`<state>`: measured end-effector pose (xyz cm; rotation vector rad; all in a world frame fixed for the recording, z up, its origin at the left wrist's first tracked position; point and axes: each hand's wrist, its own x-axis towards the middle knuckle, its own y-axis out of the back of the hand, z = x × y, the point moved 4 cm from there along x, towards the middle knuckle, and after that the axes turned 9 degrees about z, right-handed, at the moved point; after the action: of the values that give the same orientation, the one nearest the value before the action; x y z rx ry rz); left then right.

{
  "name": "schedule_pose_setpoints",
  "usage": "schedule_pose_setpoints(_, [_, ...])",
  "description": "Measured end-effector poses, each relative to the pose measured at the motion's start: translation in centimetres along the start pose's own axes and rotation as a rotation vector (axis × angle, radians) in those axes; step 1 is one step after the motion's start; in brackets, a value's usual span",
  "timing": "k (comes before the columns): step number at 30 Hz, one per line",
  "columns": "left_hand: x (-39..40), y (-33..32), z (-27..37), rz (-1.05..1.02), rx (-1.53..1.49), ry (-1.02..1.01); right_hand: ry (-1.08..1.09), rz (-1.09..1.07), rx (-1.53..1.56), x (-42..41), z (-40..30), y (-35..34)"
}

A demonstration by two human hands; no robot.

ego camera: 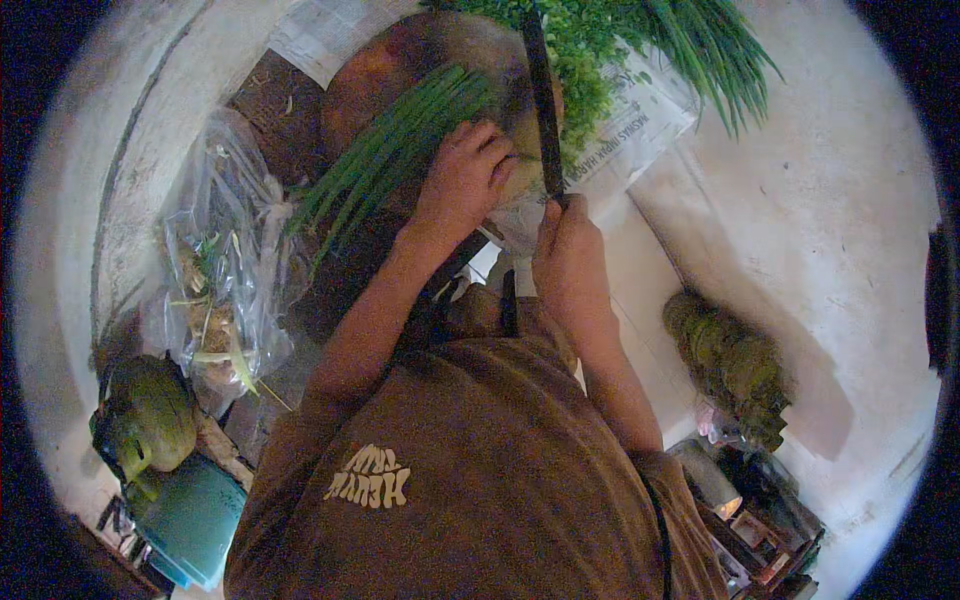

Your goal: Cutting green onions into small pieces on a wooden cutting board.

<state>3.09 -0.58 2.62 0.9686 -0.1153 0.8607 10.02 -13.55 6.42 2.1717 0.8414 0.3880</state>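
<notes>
My right hand (571, 259) is closed around the handle of a long knife, and its dark blade (541, 97) points away from me. My left hand (465, 169), fingers curled, is against the right side of a bunch of green onions (375, 161); whether it grips anything is hidden by the fingers. The bunch lies slantwise over a round brown chopping board (442, 36). Just right of the blade is a heap of chopped greens (589, 82) on a printed sheet (637, 124).
More long green onions (709, 64) lie at the far right. To the left is a clear plastic bag (225, 292) with scraps, above a green coconut-like fruit (154, 412) and a teal container (187, 517). A rough greenish object (724, 360) casts a shadow on the floor at right.
</notes>
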Motion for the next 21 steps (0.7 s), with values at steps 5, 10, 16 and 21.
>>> schedule_pose_setpoints(5, [-0.1,-0.3,0.4,0.03,0.003,-0.033,-0.004,0.088,0.01,1.2,0.7,-1.8])
schedule_pose_setpoints(10, [-0.4,-0.2,0.2,0.103,0.03,-0.068,0.089,0.006,-0.007,3.3,-0.3,-0.4])
schedule_pose_setpoints(16, [-0.4,-0.3,0.1,0.043,0.011,-0.039,-0.027,-0.05,0.002,1.3,-0.8,0.5])
schedule_pose_setpoints(21, [-0.3,-0.1,1.0,0.039,-0.008,-0.042,0.102,0.052,0.004,1.1,0.4,-1.6])
